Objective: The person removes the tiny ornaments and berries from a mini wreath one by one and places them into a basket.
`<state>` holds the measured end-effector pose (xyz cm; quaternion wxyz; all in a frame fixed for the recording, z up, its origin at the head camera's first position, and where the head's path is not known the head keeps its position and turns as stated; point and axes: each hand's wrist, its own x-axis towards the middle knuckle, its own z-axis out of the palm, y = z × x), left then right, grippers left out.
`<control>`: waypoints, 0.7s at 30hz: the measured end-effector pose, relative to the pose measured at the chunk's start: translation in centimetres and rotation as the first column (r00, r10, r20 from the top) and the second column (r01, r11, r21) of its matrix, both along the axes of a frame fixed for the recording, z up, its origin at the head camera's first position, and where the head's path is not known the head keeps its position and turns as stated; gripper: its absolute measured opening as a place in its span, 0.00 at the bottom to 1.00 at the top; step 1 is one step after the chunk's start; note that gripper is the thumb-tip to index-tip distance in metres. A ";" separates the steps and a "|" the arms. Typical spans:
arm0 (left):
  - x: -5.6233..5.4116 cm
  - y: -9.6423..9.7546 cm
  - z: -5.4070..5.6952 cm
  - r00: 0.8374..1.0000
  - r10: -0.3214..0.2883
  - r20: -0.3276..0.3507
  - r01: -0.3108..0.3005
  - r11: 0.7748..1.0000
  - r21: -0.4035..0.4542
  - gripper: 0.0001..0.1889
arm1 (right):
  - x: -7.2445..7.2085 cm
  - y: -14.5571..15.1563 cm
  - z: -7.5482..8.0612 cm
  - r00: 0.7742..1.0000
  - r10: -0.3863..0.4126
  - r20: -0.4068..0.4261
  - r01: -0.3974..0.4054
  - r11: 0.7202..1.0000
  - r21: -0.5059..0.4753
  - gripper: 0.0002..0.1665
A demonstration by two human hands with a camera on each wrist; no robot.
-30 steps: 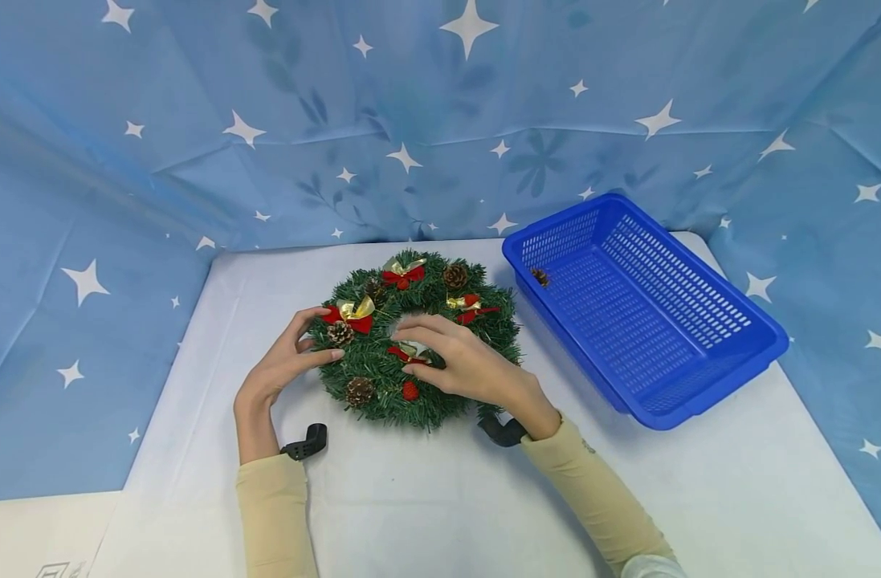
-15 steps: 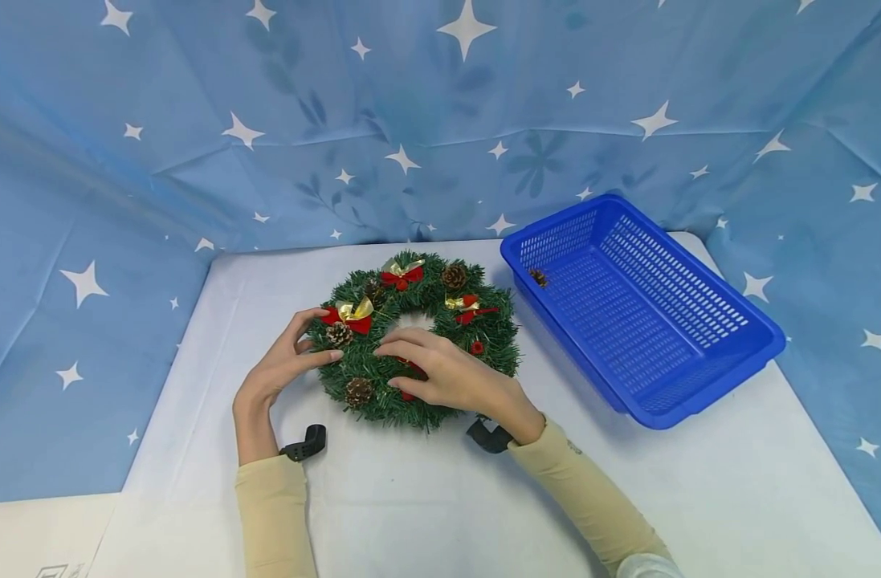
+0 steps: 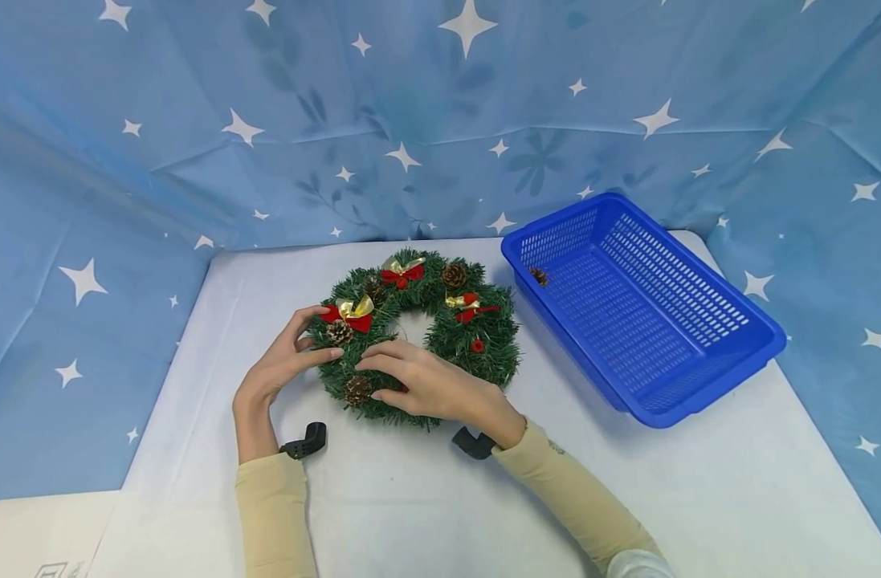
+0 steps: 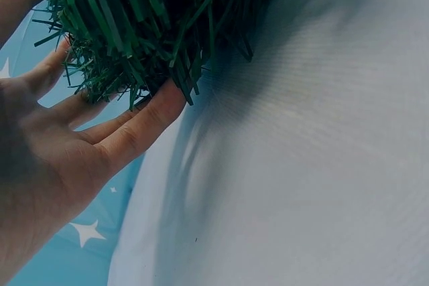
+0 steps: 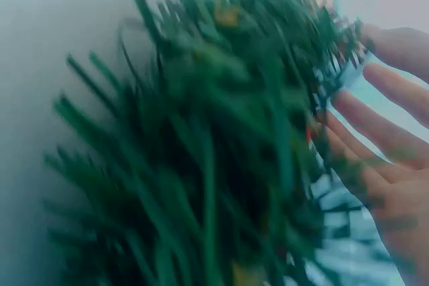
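Observation:
A green Christmas wreath lies on the white table, dressed with red-and-gold bows, pine cones and a red berry. My left hand grips its left side, thumb and index finger at the bow and pine cone there. In the left wrist view, fingertips of that hand reach under the green strands. Over the wreath's front part hovers my right hand, fingers loosely bent, nothing seen between them. Beneath it a front bow is hidden. The right wrist view is blurred.
A blue plastic basket stands to the right of the wreath, with a small pine cone in its far left corner. Blue star-patterned cloth hangs behind the table. A pale cardboard piece lies at lower left.
My right hand has shifted left and toward me across the wreath's front, uncovering the red berry at right and covering the front bow. The left hand and the wreath stay put.

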<state>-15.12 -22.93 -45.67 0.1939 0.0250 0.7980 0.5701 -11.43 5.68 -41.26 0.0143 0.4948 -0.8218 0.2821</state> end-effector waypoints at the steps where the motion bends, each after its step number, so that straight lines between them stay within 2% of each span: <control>1: 0.0 0.0 0.0 1.000 0.000 -0.001 0.000 1.000 -0.002 0.44 | 0.1 -0.1 -0.1 1.000 0.005 -0.004 -0.005 1.000 0.002 0.25; 8: 0.1 0.0 0.2 1.000 0.000 0.003 0.000 1.000 -0.018 0.44 | 0.5 -1.2 -1.0 0.998 0.029 -0.057 -0.028 0.999 0.020 0.24; 21: -0.1 0.1 0.0 1.000 0.003 0.000 -0.003 1.000 -0.019 0.45 | 0.8 -1.9 -1.8 0.998 0.039 -0.046 -0.039 0.999 -0.012 0.28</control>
